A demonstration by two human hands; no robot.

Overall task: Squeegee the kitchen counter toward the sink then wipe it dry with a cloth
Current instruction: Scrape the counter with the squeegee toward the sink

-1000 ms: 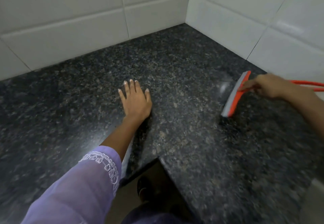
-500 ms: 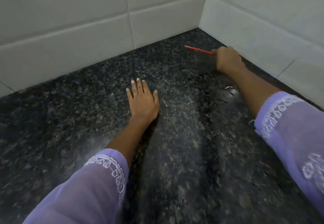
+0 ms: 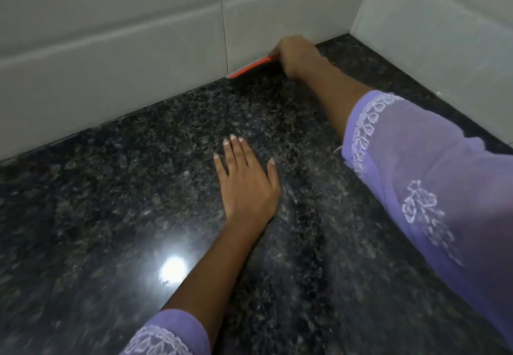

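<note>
Your right hand (image 3: 298, 55) is closed around the squeegee (image 3: 249, 68), whose orange blade lies along the foot of the back wall (image 3: 138, 49), close to the corner. You have set it there, I judge, because that seam is the farthest edge of the counter (image 3: 111, 188): a pull that begins at the tiles carries all the water forward and leaves no strip behind. Only part of the blade shows (your knuckles cover the handle, so how the fingers wrap it is hidden).

Your left hand (image 3: 247, 185) lies flat on the stone, palm down, fingers spread a little and grasping nothing. It sits well apart from the blade, nearer you, and seems placed to take your weight while you lean in.

The right arm is stretched long across the counter, its purple sleeve (image 3: 416, 174) falling back to mid-forearm, wrist bent down toward the wall. The left forearm runs straight up from the lower edge. Neither sink nor cloth is in view, so the drying step is not yet begun.
</note>
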